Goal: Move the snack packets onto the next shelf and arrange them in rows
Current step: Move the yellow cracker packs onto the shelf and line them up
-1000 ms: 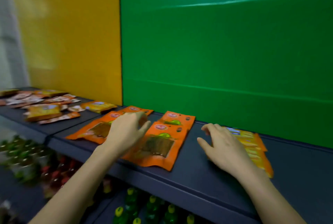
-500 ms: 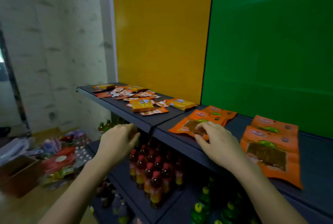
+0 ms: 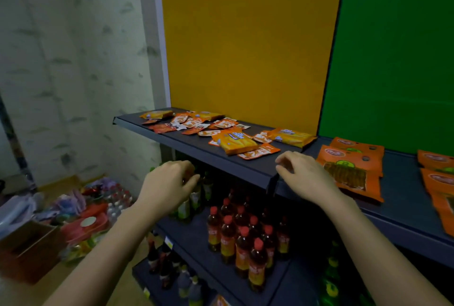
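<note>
Orange snack packets (image 3: 213,131) lie scattered on the left shelf (image 3: 196,144), in front of a yellow back panel (image 3: 245,42). Among them, a larger yellow-orange bag (image 3: 237,142) sits near the front edge and another bag (image 3: 291,136) lies by the right end. On the next shelf (image 3: 403,190), before a green panel (image 3: 393,55), flat orange pouches (image 3: 351,168) lie in overlapping rows, with more pouches (image 3: 439,177) at the right edge of view.

Compared with half a second ago, the view has swung further left, so the scattered packets now sit near the middle. The right hand (image 3: 305,177), which was then resting on an orange pouch, has left it and now hovers over the front edge where the two shelves meet, fingers loosely curled and holding nothing. The left hand (image 3: 168,187) remains below the left shelf's front edge, in front of the bottles (image 3: 245,239) on the lower shelf, half curled; a little orange shows at its fingertips, but whether it holds anything cannot be told.

Boxes and bundles (image 3: 81,217) lie blurred on the floor at lower left.
</note>
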The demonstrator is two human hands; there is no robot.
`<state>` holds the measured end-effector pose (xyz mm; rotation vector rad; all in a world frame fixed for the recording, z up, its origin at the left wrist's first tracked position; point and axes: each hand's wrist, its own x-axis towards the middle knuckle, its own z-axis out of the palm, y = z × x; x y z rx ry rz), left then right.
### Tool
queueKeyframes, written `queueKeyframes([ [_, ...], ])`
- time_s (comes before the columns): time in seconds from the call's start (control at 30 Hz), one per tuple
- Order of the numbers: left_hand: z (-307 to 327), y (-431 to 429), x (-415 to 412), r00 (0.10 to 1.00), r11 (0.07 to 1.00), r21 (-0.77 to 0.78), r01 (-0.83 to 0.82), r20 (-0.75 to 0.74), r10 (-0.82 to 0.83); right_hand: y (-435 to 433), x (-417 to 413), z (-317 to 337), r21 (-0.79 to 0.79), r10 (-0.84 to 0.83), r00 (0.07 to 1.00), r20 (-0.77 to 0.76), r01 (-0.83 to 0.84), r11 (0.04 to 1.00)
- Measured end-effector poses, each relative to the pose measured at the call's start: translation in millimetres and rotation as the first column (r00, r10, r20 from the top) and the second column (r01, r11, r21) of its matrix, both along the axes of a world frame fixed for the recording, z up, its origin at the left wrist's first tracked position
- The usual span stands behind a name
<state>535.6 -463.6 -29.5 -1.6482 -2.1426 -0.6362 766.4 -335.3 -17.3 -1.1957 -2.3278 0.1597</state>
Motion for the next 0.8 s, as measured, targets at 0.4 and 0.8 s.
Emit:
queueKeyframes([
  [0.4, 2.2, 131.4, -52.9, 0.984, 0.987, 0.024, 0.159, 0.079, -0.161, 108.6, -45.5, 4.6, -0.090, -0.260, 0.963, -0.074, 0.254, 0.963],
  [0.8, 15.0, 262.0, -76.7, 0.917, 0.876, -0.323, 0.358, 0.299, -0.264, 215.1, -53.1, 21.6, -0.211, -0.620, 0.776, 0.115, 0.629, 0.748],
])
